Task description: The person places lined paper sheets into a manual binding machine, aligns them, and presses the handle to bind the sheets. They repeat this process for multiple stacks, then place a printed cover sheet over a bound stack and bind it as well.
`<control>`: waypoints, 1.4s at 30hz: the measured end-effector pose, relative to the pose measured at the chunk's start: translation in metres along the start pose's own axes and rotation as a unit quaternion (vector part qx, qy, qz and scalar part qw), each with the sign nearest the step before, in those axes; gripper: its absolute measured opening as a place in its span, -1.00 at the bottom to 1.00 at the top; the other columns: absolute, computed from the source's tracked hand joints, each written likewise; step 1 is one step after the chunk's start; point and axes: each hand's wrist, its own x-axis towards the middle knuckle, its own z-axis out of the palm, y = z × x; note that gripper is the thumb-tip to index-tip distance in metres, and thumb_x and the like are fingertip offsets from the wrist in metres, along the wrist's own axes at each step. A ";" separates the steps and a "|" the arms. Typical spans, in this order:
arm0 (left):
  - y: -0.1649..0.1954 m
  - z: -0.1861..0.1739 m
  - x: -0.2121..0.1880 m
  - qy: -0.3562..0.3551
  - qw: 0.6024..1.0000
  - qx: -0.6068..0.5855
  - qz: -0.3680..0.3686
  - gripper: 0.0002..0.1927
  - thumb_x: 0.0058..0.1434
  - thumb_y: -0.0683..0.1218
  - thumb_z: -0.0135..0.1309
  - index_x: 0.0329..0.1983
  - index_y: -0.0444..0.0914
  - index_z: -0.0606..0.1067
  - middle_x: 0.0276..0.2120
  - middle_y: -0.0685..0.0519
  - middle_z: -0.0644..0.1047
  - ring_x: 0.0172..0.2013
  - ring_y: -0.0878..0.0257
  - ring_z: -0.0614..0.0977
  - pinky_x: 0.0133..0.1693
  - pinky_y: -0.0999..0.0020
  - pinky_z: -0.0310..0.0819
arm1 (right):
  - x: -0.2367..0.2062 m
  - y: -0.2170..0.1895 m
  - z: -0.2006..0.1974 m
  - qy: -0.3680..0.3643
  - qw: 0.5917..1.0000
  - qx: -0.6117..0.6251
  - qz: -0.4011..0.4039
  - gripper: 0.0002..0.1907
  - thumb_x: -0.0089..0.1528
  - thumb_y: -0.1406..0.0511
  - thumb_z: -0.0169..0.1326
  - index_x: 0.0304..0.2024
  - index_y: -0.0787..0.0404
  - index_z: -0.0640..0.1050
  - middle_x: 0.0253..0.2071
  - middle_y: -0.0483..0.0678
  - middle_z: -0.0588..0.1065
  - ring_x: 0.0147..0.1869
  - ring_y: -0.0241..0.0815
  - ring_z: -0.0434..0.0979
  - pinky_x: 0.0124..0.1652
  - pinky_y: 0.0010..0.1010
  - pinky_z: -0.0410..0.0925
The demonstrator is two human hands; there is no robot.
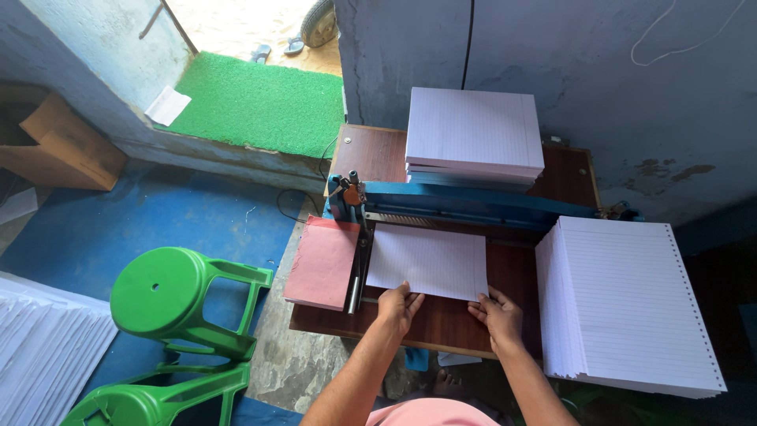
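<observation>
Far left: white paper pile (pixel 43 359), lower corner, on blue floor (pixel 158 225). Cardboard box (pixel 67 146) against the left wall. Green mat (pixel 260 102) beyond the step.

Left of table: two green stools (pixel 177 296), one upright, one below it, partly cut off by the frame edge.

Table (pixel 441 323), brown wood. Pink pad (pixel 322 262) at its left end, touching the black bar of the blue machine (pixel 465 203), which spans the table crosswise.

Left hand (pixel 397 306): palm down, fingers loosely together, fingertips pressed flat on the near left corner of the sheet (pixel 430 260); nothing pinched.

Sheet: ruled white paper, flat on the table just before the machine, between pad and right stack. Long axis left to right, slightly skewed, right end nearer the person; far edge under the machine's bar, left edge against the black bar.

Right hand (pixel 497 315): palm down, fingers slightly spread, fingertips on the near right corner of the sheet; flat press, no grip.

Behind machine: ruled stack (pixel 473 130), squared, against the wall.

Right: fanned ruled stack (pixel 631 304), punched holes along its right edge, overhanging the table's right end.
</observation>
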 end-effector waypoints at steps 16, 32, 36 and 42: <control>-0.002 0.005 0.012 0.036 0.998 -0.052 0.000 -0.39 0.39 -0.15 -0.04 0.38 -0.53 0.05 0.35 -0.36 0.14 0.33 -0.23 0.33 0.32 0.00 0.37 | -0.002 -0.005 0.003 -0.001 1.000 -0.018 -0.005 -0.55 0.33 0.41 0.03 0.26 0.45 0.38 -0.10 0.22 0.56 -0.12 -0.08 0.66 -0.09 -0.35 0.60; 0.003 0.017 -0.006 0.041 0.992 -0.114 -0.031 -0.06 0.14 -0.23 0.06 0.50 -0.46 -0.16 0.48 -0.45 -0.12 0.51 -0.29 -0.05 0.47 -0.13 -0.10 | 0.050 -0.056 0.015 -0.006 0.955 -0.295 -0.029 -0.53 0.35 0.23 0.06 0.25 0.33 0.55 -0.05 0.37 0.61 0.06 0.30 0.61 0.03 0.01 0.45; -0.004 0.016 -0.010 0.043 0.990 -0.134 -0.023 -0.09 0.11 -0.25 0.06 0.49 -0.43 -0.08 0.49 -0.40 -0.03 0.51 -0.23 0.00 0.45 -0.13 -0.08 | 0.044 -0.065 0.023 0.014 0.924 -0.382 -0.020 -0.53 0.34 0.20 0.02 0.25 0.26 0.54 -0.07 0.29 0.66 0.01 0.13 0.69 0.07 -0.14 0.48; -0.001 0.016 -0.022 0.051 0.987 -0.153 -0.021 -0.07 0.10 -0.25 0.04 0.50 -0.39 -0.11 0.49 -0.38 -0.02 0.51 -0.21 0.03 0.45 -0.15 -0.04 | 0.057 -0.053 0.021 0.010 0.939 -0.334 -0.085 -0.49 0.32 0.19 0.05 0.28 0.28 0.45 0.11 0.25 0.54 0.17 0.07 0.58 0.16 -0.18 0.39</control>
